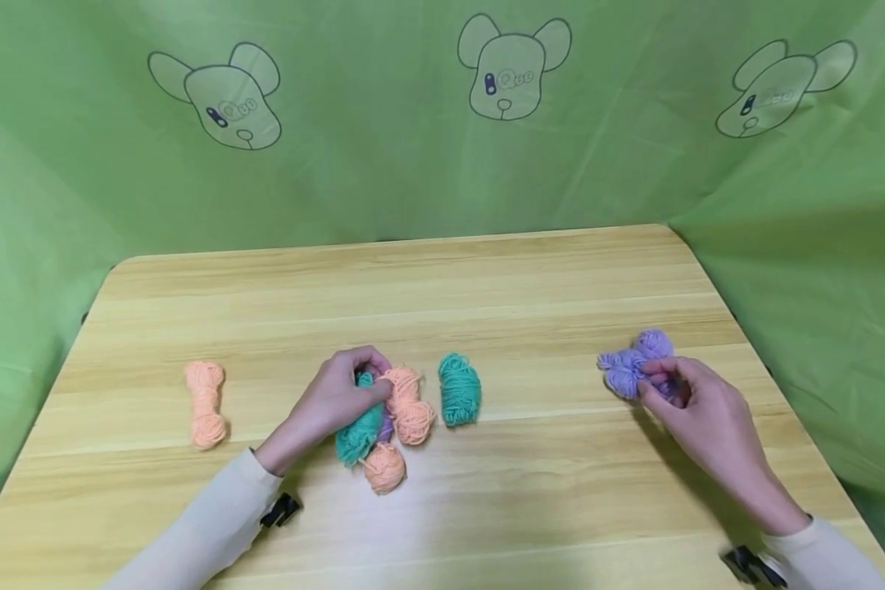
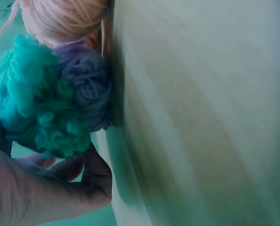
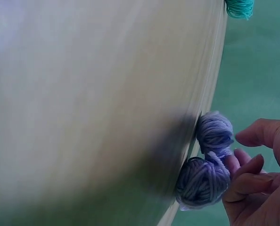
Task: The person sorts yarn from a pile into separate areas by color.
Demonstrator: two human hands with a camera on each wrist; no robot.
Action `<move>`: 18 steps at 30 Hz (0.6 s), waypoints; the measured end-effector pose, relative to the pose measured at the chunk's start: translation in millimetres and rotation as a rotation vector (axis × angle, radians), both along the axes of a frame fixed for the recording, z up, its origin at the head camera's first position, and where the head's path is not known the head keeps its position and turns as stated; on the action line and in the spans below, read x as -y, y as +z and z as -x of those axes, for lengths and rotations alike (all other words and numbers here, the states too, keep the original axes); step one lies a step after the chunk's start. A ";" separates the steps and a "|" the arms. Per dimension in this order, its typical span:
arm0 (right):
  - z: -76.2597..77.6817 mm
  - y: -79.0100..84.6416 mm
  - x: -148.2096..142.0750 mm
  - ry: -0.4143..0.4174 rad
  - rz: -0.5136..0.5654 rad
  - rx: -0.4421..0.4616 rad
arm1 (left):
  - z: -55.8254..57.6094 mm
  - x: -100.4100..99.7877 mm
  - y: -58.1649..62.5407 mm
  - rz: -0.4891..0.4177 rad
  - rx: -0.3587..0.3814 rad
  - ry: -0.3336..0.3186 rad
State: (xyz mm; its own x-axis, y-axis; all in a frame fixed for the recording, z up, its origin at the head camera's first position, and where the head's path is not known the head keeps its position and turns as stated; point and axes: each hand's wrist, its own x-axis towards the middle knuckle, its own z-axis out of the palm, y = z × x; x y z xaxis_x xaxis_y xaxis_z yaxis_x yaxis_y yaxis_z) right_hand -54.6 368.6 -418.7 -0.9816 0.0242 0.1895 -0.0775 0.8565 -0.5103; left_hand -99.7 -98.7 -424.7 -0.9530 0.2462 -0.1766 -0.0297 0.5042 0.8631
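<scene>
In the head view my left hand point(image 1: 342, 389) grips a teal yarn skein point(image 1: 359, 434) in a cluster near the table's middle, its thumb reaching across toward a peach skein point(image 1: 413, 418). Purple yarn point(image 1: 385, 428) shows between them, and a peach ball-shaped end point(image 1: 385, 469) sticks out at the front. The left wrist view shows fingers curled by the teal skein point(image 2: 41, 103). Over on the right, my right hand point(image 1: 708, 414) is at the purple yarn point(image 1: 623, 381). Its fingertips reach the purple yarn point(image 3: 203, 183) in the right wrist view, while the thumb stands apart from it.
Another teal skein point(image 1: 460, 390) lies just right of the cluster. A peach skein point(image 1: 206, 406) rests alone at the left. Green cloth point(image 1: 383, 164) with mouse drawings hangs behind and beside the wooden table point(image 1: 546, 492).
</scene>
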 end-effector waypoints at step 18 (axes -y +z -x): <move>-5.4 4.0 7.1 -0.034 0.094 -0.064 | -1.4 8.4 0.5 -0.063 -0.037 0.032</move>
